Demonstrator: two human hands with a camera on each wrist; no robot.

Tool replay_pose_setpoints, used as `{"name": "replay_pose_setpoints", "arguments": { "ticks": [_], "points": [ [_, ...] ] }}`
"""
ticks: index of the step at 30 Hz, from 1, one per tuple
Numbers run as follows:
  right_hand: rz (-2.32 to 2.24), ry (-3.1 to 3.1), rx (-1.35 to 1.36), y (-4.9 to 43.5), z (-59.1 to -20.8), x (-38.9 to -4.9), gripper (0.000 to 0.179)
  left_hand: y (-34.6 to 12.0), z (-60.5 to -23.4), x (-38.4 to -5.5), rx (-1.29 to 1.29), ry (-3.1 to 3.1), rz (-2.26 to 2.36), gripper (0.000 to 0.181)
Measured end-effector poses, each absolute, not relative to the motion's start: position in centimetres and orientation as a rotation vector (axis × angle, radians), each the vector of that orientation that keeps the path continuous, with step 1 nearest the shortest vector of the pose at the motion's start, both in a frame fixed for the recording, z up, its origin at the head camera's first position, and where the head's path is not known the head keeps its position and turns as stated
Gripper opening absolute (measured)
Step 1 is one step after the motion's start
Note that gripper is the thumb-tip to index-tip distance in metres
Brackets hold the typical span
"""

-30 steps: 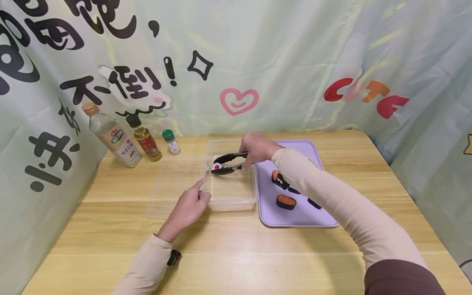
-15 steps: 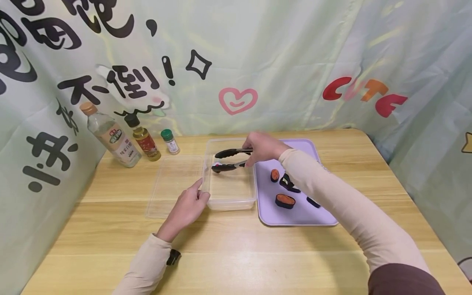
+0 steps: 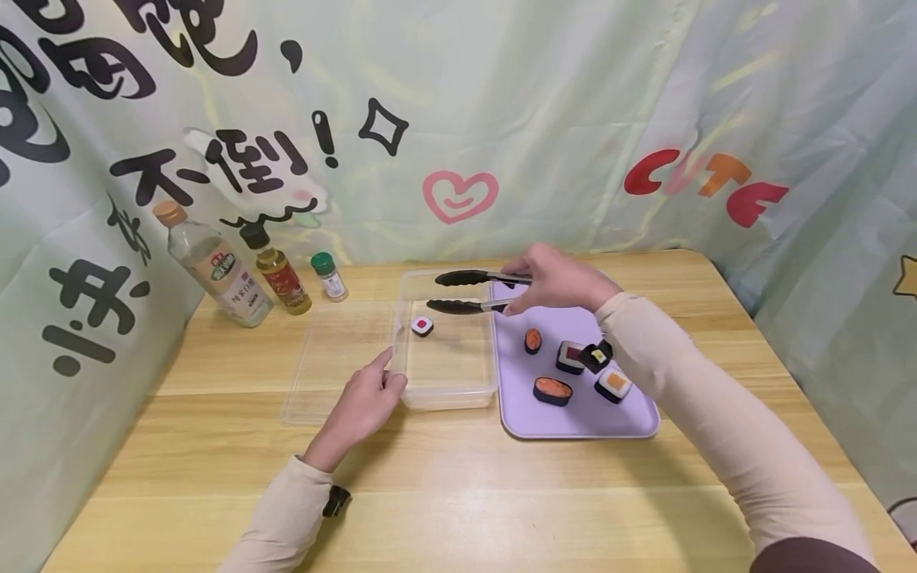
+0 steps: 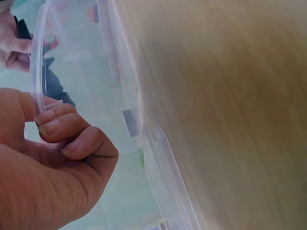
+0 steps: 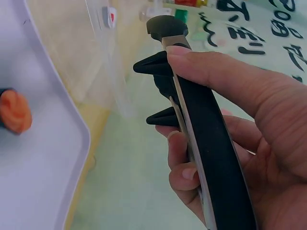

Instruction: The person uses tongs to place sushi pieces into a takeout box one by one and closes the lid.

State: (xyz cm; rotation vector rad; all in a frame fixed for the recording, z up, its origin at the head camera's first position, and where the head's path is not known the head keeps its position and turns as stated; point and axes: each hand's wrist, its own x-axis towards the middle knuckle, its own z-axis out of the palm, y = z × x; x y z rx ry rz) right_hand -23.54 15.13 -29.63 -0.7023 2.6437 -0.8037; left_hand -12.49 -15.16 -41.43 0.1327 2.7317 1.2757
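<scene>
My right hand grips black-and-metal tongs, their tips spread apart above the right part of a clear plastic container. Nothing sits between the tips. A small sushi roll with a red centre rests inside the container near its left wall. My left hand pinches the container's left rim, thumb and curled fingers at the edge in the left wrist view. On the lilac tray lie several sushi pieces, among them an orange-topped one and a roll with an orange centre.
A clear lid lies flat left of the container. Behind it stand a large clear bottle, a smaller oil-coloured bottle and a green-capped shaker. The tray is right beside the container; a printed curtain hangs behind the table.
The tongs have opened and let go of the red-centred roll, leaving it in the container. My right hand has drawn them up and rightward, over the tray's far end. The left hand stays put.
</scene>
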Motion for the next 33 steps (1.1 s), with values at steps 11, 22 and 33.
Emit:
{"name": "replay_pose_setpoints", "arguments": {
  "ticks": [11, 22, 33],
  "points": [
    [-0.795, 2.714, -0.531, 21.0, -30.1, -21.1, 0.069, -15.2, -41.5, -12.5, 0.135, 2.725, 1.276, 0.062],
    [-0.785, 2.735, -0.450, 24.3, -31.0, -18.9, 0.067, -15.2, -41.5, -12.4, 0.137, 2.718, 1.270, 0.062],
    [-0.785, 2.712, -0.439, 25.8, -32.8, -17.9, 0.067, -15.1, -41.3, -12.4, 0.127, 2.717, 1.255, 0.063]
  ]
}}
